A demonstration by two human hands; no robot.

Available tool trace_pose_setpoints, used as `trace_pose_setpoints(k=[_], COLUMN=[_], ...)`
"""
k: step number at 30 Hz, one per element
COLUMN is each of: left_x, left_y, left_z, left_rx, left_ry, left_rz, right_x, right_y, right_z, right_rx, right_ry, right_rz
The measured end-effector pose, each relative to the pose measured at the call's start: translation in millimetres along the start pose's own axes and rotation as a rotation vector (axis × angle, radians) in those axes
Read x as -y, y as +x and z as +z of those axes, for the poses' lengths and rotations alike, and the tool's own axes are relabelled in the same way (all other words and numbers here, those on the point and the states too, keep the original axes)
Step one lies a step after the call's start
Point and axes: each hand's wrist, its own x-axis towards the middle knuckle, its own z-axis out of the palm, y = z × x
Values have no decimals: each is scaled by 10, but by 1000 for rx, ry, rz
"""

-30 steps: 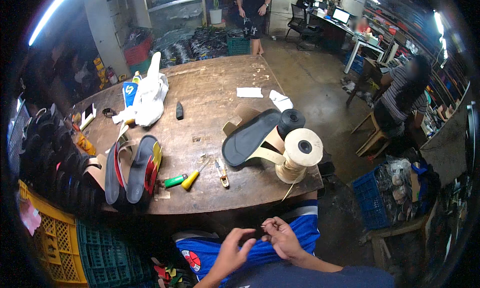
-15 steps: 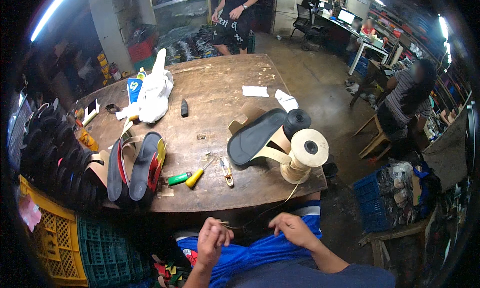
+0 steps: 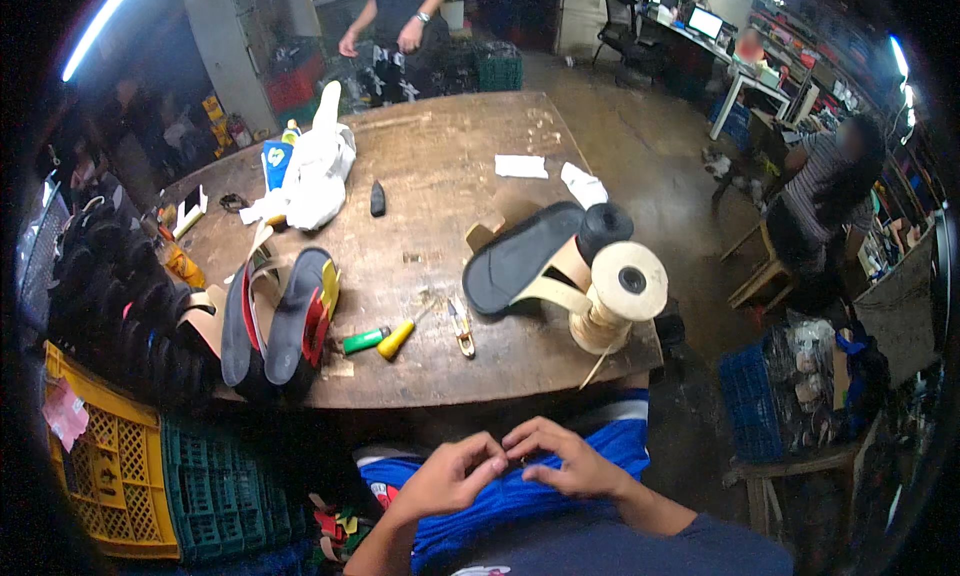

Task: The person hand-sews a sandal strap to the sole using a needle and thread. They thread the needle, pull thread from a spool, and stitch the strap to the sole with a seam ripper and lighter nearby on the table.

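Above my lap, just off the table's near edge, my left hand and my right hand meet at the fingertips. The left thumb and index finger are pinched on thread, of which hardly anything shows now. My right fingers curl in beside them, closed on something too small to make out. Pale thread hangs over the table edge from a large spool standing at the near right corner. Behind the spool are a black thread roll and a dark sandal sole with tan straps.
On the wooden table lie a yellow-handled awl, a green lighter-like item, small snips, strapped sandals and a white bag. Crates stand at left. A person stands across the table; another sits at right.
My hands have come together from apart, the left moving right and the right moving slightly left. The thread stretch between hands and spool is now hard to see. The standing person has moved left.
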Motion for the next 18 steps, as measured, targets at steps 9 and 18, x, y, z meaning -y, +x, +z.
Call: trace_pose_setpoints(k=[9, 18], left_x=[177, 0], left_y=[232, 64], left_z=[104, 410], left_rx=[-259, -81], left_ry=[25, 368], left_rz=[113, 66], right_x=[57, -80], right_y=[-58, 36], right_z=[-43, -11], right_rx=[-23, -408], right_ry=[452, -162], right_rz=[301, 187])
